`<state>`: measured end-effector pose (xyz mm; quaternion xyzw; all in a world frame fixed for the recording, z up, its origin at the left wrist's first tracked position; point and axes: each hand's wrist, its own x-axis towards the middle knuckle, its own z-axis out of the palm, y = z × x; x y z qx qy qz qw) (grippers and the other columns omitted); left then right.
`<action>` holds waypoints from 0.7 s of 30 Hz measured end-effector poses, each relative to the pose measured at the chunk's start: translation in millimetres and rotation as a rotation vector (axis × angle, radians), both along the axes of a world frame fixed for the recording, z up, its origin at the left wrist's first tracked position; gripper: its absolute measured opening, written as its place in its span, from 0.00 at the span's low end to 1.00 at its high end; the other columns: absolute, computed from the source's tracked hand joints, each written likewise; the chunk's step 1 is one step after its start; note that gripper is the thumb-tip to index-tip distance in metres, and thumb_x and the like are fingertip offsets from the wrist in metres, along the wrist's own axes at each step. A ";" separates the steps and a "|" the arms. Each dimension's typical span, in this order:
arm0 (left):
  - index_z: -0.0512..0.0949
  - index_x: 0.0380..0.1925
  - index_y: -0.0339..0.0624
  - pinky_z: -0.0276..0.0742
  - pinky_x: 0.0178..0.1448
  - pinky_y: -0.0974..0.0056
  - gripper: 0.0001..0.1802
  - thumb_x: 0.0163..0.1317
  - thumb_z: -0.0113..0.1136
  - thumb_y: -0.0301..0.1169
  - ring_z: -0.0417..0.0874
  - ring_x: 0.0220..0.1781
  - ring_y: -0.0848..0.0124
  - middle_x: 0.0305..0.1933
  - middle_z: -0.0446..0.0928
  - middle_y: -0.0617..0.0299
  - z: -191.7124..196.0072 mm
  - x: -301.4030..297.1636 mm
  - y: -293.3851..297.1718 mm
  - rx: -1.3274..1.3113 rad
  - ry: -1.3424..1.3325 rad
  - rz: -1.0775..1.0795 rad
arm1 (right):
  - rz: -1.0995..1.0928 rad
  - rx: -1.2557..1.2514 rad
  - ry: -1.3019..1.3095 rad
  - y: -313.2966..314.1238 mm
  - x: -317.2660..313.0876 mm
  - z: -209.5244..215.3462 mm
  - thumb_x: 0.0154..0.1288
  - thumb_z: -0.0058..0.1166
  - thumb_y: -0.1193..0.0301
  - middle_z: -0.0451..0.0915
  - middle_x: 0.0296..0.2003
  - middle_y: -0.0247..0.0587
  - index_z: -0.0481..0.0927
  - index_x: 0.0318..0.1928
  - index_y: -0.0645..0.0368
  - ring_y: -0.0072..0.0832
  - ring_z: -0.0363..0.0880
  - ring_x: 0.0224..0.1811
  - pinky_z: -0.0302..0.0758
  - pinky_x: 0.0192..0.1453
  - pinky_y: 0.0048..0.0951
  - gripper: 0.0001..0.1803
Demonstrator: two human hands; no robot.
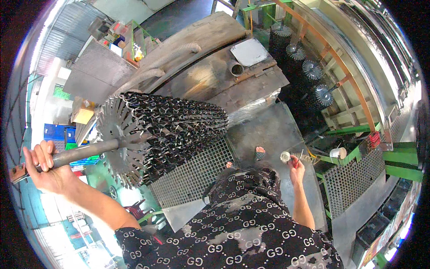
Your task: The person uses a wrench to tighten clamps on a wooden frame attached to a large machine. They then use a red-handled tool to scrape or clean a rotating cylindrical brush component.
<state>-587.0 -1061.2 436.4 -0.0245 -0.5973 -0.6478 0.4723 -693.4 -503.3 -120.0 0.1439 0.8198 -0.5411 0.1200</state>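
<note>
On the left, my left hand (49, 168) is wrapped round the bare end of a grey metal shaft (85, 152). The shaft runs through a toothed metal disc (118, 139) into a long rack of small dark metal parts (179, 130), hung in dense rows and lying nearly level. At the right, my right hand (295, 170) is closed on a small tool (285, 157) with a pale, round head and a bit of red at the fingers. Its exact kind is too small to tell. The right hand is apart from the rack.
A stained workbench (201, 78) with ribbed hoses and a short pipe (236, 69) stands ahead. Several similar racks (312, 70) hang upright at the far right beside an orange rail (349, 76). Perforated metal grating (192, 166) lies below the rack; a white cup (338, 153) stands right.
</note>
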 end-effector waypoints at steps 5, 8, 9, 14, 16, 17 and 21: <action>0.60 0.20 0.50 0.64 0.38 0.65 0.18 0.72 0.47 0.26 0.55 0.19 0.76 0.13 0.53 0.68 4.2 -3.1 -15.9 0.004 -0.019 -0.023 | 0.077 0.003 -0.071 -9.3 12.8 4.2 0.63 0.57 0.76 0.80 0.29 0.28 0.85 0.50 0.53 0.18 0.74 0.32 0.73 0.42 0.26 0.15; 0.59 0.19 0.51 0.64 0.37 0.67 0.20 0.70 0.50 0.23 0.56 0.18 0.76 0.13 0.53 0.68 6.7 -5.6 -19.8 0.029 -0.010 -0.015 | 0.152 0.105 -0.070 -16.5 17.9 10.5 0.62 0.57 0.74 0.79 0.27 0.32 0.85 0.50 0.52 0.19 0.74 0.31 0.73 0.41 0.27 0.15; 0.59 0.19 0.50 0.64 0.38 0.67 0.19 0.71 0.49 0.24 0.56 0.18 0.76 0.13 0.53 0.68 8.4 -5.6 -24.7 0.027 -0.019 -0.029 | 0.170 0.121 -0.093 -17.5 18.2 13.6 0.62 0.57 0.74 0.76 0.26 0.29 0.85 0.49 0.54 0.18 0.72 0.31 0.72 0.41 0.25 0.15; 0.60 0.19 0.50 0.64 0.38 0.66 0.19 0.72 0.47 0.25 0.56 0.19 0.77 0.13 0.53 0.68 10.6 -12.2 -29.8 0.029 -0.039 0.029 | 0.194 0.133 0.014 -18.9 14.3 18.4 0.62 0.56 0.73 0.69 0.21 0.29 0.85 0.49 0.54 0.18 0.68 0.27 0.71 0.37 0.25 0.15; 0.60 0.19 0.50 0.65 0.39 0.66 0.19 0.71 0.48 0.25 0.57 0.19 0.77 0.13 0.53 0.68 12.3 -12.1 -33.5 0.009 -0.050 0.031 | 0.191 0.164 0.001 -15.2 5.9 18.5 0.63 0.56 0.72 0.69 0.20 0.31 0.85 0.49 0.53 0.18 0.68 0.26 0.71 0.36 0.26 0.14; 0.61 0.19 0.50 0.65 0.39 0.66 0.19 0.71 0.48 0.25 0.57 0.19 0.76 0.13 0.53 0.68 13.2 -12.2 -36.0 0.000 -0.058 0.030 | 0.189 0.180 -0.008 -13.1 1.5 19.0 0.64 0.56 0.71 0.69 0.19 0.32 0.84 0.49 0.53 0.18 0.68 0.26 0.71 0.35 0.27 0.14; 0.61 0.19 0.50 0.68 0.42 0.62 0.18 0.71 0.49 0.25 0.58 0.19 0.75 0.14 0.53 0.68 17.6 -16.3 -48.9 0.036 -0.052 -0.006 | 0.219 0.268 -0.110 -9.7 -23.8 29.8 0.65 0.54 0.68 0.83 0.34 0.51 0.83 0.54 0.47 0.44 0.82 0.38 0.76 0.45 0.38 0.18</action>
